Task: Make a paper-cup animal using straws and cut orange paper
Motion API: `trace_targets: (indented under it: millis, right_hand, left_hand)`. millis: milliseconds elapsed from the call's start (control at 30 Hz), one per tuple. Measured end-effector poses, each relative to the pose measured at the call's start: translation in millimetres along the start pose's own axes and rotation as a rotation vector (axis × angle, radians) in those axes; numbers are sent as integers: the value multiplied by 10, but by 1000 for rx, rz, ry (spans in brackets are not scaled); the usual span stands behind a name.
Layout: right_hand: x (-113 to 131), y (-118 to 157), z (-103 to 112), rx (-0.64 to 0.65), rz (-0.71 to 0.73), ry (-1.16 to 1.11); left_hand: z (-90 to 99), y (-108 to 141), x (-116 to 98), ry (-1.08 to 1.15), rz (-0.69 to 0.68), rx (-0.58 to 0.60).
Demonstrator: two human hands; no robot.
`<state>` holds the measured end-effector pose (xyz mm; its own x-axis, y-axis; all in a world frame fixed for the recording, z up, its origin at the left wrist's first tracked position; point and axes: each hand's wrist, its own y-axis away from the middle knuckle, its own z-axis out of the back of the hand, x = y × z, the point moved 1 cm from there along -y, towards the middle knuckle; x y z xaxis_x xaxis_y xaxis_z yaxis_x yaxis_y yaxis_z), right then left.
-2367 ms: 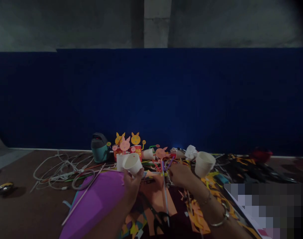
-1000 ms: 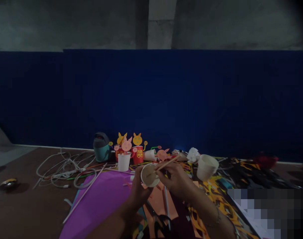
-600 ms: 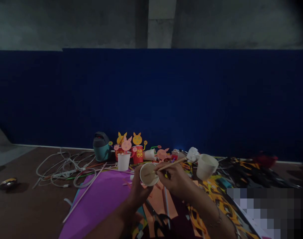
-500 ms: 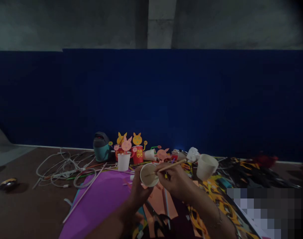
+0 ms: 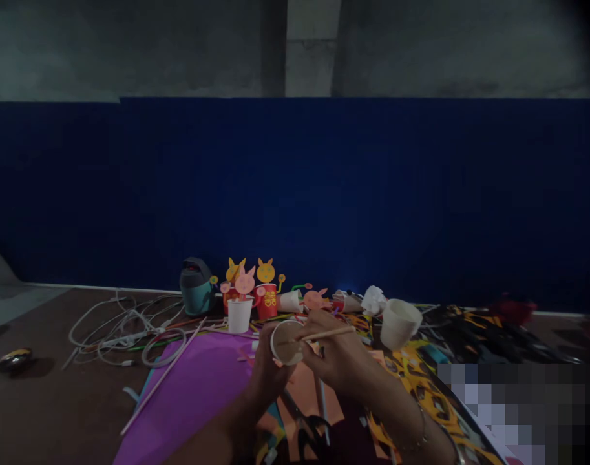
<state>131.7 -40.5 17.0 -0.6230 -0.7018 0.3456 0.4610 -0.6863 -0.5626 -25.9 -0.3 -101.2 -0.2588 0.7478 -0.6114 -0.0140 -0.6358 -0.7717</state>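
Observation:
My left hand (image 5: pixel 268 365) is wrapped round a white paper cup (image 5: pixel 284 343), tipped so its mouth faces me. A slim tan wooden stick (image 5: pixel 331 334) is pinched in the fingers of my right hand (image 5: pixel 331 355). One end of the stick reaches over the cup's mouth; whether it touches the inner wall I cannot tell. Below my hands, black-handled scissors (image 5: pixel 307 426) lie across orange paper (image 5: pixel 331 403). A purple sheet (image 5: pixel 192 387) spreads to the left.
Behind my hands stand a white cup (image 5: pixel 240 315) and a red cup (image 5: pixel 267 300) with paper animal heads. To the right are a large white tub (image 5: pixel 400 324), crumpled tissue (image 5: pixel 373 301) and yellow paper cut-outs (image 5: pixel 425 394). Tangled white cables (image 5: pixel 130 329) and a teal container (image 5: pixel 198 290) lie left.
The outer end of the stick has dropped, so it lies flatter. My right hand has turned slightly at the cup's mouth. My left hand still holds the cup.

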Motion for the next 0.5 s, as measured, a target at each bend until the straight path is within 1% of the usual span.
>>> trace_targets:
  millis: [233,500]
  right_hand:
    - [14,-6,-41,-24,25,9]
    - [46,-10,-59,-45,6,69]
  left_hand:
    - [-14,27,58,-29,-21,-3]
    - [-26,70,126,-84,-53,-8]
